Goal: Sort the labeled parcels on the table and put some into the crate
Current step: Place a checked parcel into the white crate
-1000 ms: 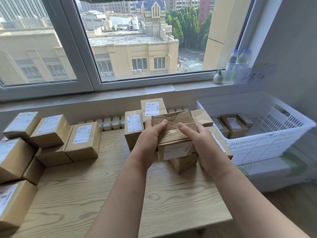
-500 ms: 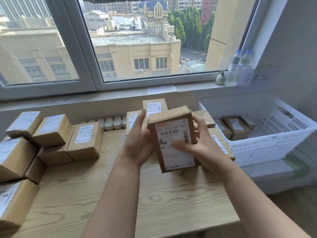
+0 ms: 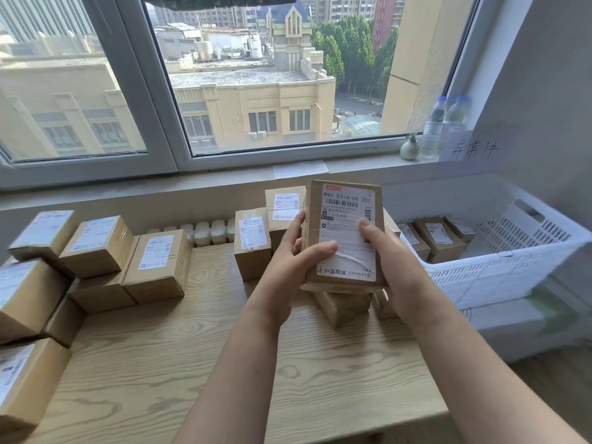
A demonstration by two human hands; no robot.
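Left hand point(image 3: 290, 251) and right hand point(image 3: 389, 261) raised together, each gripping a side of one parcel point(image 3: 346, 200) (thumbs across its label)

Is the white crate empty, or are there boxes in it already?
Not empty. At least three brown parcels lie on the bottom of the white crate, and much of it is still bare.

Large window point(image 3: 144, 100), pale grey frame, spans far wall; bright daylight, cream buildings point(image 3: 250, 100) and green trees point(image 3: 346, 59) outside. Grey sill point(image 3: 160, 184) runs below glass. White paper sheet point(image 3: 300, 169) lies flat mid-sill. Far right on sill: small round white vase point(image 3: 409, 150) with green sprig, two clear water bottles point(image 3: 443, 129) side by side, handwritten paper sign point(image 3: 474, 149) just right of them. Plain grey wall point(image 3: 544, 75) at right. Light wooden table point(image 3: 224, 363), bold grain, fills near foreground. Brown wood floor point(image 3: 560, 379) at near right, beyond table edge.
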